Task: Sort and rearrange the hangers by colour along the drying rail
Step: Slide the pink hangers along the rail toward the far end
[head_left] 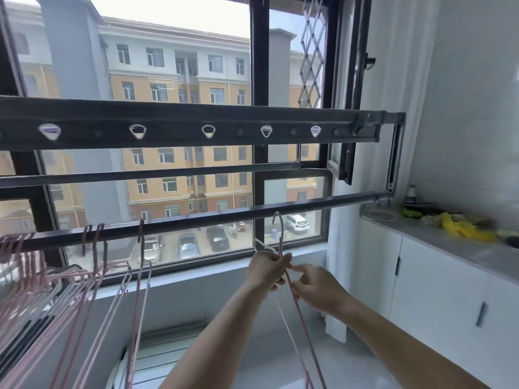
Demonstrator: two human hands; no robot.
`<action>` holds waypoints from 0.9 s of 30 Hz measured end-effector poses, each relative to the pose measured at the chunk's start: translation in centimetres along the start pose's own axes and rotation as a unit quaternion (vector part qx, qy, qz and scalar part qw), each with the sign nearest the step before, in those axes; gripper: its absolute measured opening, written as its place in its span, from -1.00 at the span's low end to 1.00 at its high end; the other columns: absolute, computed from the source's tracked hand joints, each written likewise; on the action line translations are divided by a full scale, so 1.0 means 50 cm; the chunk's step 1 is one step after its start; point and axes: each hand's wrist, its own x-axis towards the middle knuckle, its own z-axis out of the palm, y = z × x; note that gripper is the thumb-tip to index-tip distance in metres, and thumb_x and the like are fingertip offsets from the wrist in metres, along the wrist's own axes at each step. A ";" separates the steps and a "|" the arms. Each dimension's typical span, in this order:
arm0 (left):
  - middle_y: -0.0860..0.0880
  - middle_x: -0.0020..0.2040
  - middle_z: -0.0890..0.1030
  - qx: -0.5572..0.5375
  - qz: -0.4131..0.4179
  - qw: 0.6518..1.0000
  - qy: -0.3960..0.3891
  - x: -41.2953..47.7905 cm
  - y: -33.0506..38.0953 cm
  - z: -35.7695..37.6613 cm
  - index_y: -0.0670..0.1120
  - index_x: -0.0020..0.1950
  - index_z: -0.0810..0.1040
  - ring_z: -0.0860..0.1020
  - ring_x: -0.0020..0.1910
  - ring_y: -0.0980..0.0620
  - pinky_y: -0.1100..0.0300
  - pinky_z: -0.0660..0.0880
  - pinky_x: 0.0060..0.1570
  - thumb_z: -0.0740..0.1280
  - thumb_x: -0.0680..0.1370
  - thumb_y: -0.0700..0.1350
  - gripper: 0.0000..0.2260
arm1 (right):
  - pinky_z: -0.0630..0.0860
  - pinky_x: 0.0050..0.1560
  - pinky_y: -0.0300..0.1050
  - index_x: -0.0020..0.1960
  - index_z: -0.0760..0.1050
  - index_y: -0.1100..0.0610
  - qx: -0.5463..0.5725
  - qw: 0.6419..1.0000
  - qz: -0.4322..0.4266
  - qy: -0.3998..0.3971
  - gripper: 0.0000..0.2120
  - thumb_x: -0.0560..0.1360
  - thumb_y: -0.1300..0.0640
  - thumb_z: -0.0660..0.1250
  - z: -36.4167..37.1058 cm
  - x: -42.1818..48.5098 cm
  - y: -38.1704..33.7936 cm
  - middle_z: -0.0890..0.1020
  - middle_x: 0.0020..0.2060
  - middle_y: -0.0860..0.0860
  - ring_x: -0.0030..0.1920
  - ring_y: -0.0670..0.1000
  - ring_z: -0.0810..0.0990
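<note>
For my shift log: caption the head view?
Both hands grip a pink hanger hooked on the rail.

**One head view, facing the window**

Your single wide-angle head camera looks forward and slightly down at the dark metal drying rail (196, 220), close in front. The black-framed window (259, 108) fills the background; the white cabinet worktop (438, 237) sits at right.
</note>
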 end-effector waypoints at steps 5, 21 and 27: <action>-0.01 -0.46 0.53 0.034 0.058 0.998 0.017 0.041 0.064 0.050 -0.17 -0.22 0.63 0.50 -0.53 0.07 0.32 0.33 -0.62 0.32 0.51 0.02 -0.72 | 0.46 -0.27 -0.25 0.13 0.54 0.19 0.033 0.997 0.029 0.068 -0.72 0.49 0.07 0.31 -0.067 0.013 0.006 0.65 -0.24 0.04 -0.37 -0.16 0.58; 0.09 -0.18 0.61 0.092 0.108 0.985 -0.097 0.156 0.081 0.143 -0.25 -0.16 0.58 0.58 -0.48 0.09 0.28 0.44 -0.46 0.23 0.54 -0.04 -0.71 | 0.31 -0.41 -0.17 -0.40 0.30 0.04 -0.192 0.944 0.167 0.210 -0.64 0.57 0.06 0.15 -0.213 0.122 0.219 0.47 -0.40 0.02 -0.31 0.09 0.51; -0.01 -0.38 0.55 0.093 0.147 0.983 -0.051 0.176 0.086 0.107 -0.10 -0.34 0.48 0.59 -0.47 0.06 0.27 0.39 -0.47 0.21 0.53 -0.04 -0.73 | 0.23 -0.45 -0.20 -0.45 0.23 0.03 -0.189 0.939 0.183 0.224 -0.60 0.57 0.10 0.12 -0.237 0.136 0.282 0.38 -0.49 -0.04 -0.42 0.03 0.38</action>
